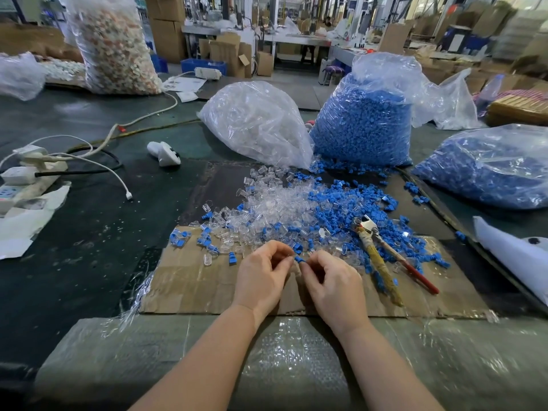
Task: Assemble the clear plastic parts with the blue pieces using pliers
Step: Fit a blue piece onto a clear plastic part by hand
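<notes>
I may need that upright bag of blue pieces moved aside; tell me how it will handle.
The blue bag bulges full, so it is probably heavy. Its thin film looks floppy and may tear. Its mouth is open, with loose pieces at its base, so tipping would likely spill more.

Desk [89,262], dark green surface. Lying on it: flattened cardboard sheet [192,286] at centre front; bubble wrap [281,360] along the near edge; bag of clear parts [255,123] and bag of blue pieces [364,126] side by side behind the cardboard; second blue bag [489,170] at right; power strip [26,179] and white cables [98,161] at left.
</notes>
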Tool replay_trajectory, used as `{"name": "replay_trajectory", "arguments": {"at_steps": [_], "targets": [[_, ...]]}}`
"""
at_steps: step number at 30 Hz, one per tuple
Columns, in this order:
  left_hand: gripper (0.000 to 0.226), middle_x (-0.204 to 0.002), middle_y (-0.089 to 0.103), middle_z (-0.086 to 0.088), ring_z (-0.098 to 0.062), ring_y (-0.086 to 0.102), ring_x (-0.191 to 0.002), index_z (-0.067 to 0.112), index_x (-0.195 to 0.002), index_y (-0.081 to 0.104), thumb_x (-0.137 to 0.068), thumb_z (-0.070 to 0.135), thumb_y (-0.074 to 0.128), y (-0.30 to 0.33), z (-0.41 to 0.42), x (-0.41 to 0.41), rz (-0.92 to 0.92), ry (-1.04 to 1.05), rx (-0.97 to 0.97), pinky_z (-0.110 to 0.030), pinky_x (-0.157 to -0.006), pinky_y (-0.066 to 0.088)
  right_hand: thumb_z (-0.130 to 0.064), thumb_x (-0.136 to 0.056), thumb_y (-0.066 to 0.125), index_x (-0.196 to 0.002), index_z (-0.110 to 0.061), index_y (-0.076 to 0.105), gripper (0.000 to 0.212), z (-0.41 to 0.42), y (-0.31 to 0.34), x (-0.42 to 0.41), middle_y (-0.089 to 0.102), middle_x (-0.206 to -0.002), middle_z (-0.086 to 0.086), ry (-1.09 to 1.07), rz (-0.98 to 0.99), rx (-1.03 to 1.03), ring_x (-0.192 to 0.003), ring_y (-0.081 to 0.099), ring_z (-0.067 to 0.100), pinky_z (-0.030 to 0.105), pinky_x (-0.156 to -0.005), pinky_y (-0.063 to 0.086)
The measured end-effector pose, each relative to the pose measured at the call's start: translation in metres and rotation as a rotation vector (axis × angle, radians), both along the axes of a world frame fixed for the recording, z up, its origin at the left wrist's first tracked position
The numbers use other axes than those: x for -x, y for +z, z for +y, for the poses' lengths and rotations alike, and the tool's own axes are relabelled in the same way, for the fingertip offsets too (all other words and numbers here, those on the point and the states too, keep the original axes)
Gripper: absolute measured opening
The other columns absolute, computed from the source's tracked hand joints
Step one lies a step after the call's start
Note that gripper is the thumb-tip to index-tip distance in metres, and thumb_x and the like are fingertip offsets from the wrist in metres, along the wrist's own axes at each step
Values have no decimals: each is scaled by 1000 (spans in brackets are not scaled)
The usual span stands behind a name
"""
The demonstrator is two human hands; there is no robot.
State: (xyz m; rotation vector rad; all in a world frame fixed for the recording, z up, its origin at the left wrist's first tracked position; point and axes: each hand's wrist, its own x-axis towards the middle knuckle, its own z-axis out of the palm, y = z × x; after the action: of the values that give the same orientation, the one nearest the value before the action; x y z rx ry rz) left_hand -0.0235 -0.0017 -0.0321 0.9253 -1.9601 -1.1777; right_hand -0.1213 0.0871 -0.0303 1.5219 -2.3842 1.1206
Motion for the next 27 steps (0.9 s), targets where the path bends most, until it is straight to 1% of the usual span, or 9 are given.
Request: {"name": "replay_trajectory", "arguments": {"at_steps": [4,7,9,13,15,18,21,27], "targets": [[18,-78,64,13,4,58,-74,29,-84,63,-85,11,64,0,1,-1,-18,-45,14,-6,-70,46,-20,-84,67,-68,-17,56,19,-1,-1,0,57,-63,-6,-2,6,6,-60,49,14,26,-57,32],[18,-79,65,13,2,59,-75,29,-84,63,-85,11,64,1,1,-1,-37,-76,26,-8,-71,46,-22,-84,68,-70,-16,59,18,-1,-1,0,59,-64,-5,-4,11,4,-60,49,13,25,-58,32],[17,-79,65,11,-1,60,-76,28,-85,63,-86,11,63,1,1,-1,-24,-72,4,-11,-72,49,-23,-84,69,-72,-15,63,16,-1,-2,1,62,-66,-4,2,9,22,-62,53,14,25,-59,35],[19,-78,61,12,4,58,-71,28,-94,61,-87,10,61,1,1,-2,17,-57,-11,-8,-65,46,-27,-82,71,-82,-15,66,13,0,1,-1,64,-73,-7,43,-5,85,-67,57,11,25,-63,46],[21,-77,61,11,6,57,-67,29,-97,60,-87,10,61,1,1,-1,31,-66,-18,-7,-63,44,-22,-79,74,-91,-13,67,16,1,2,-1,63,-78,-8,58,0,123,-69,56,9,26,-65,49],[21,-74,63,9,4,57,-67,29,-91,64,-87,8,61,2,0,-2,31,-72,-3,-6,-62,44,-14,-79,74,-98,-13,69,20,1,2,0,64,-85,-8,94,8,131,-74,56,10,28,-69,51],[31,-71,63,10,4,57,-65,36,-80,61,-86,6,61,3,0,-3,43,-78,1,-6,-63,44,-13,-80,73,-97,-14,70,17,1,1,1,65,-87,-5,116,21,117,-80,58,12,28,-72,51],[27,-73,64,8,3,58,-66,34,-80,60,-87,8,61,4,1,-2,53,-78,-3,-6,-63,44,-9,-79,74,-95,-12,71,17,0,0,2,65,-85,-4,121,55,130,-79,59,14,31,-70,52]]}}
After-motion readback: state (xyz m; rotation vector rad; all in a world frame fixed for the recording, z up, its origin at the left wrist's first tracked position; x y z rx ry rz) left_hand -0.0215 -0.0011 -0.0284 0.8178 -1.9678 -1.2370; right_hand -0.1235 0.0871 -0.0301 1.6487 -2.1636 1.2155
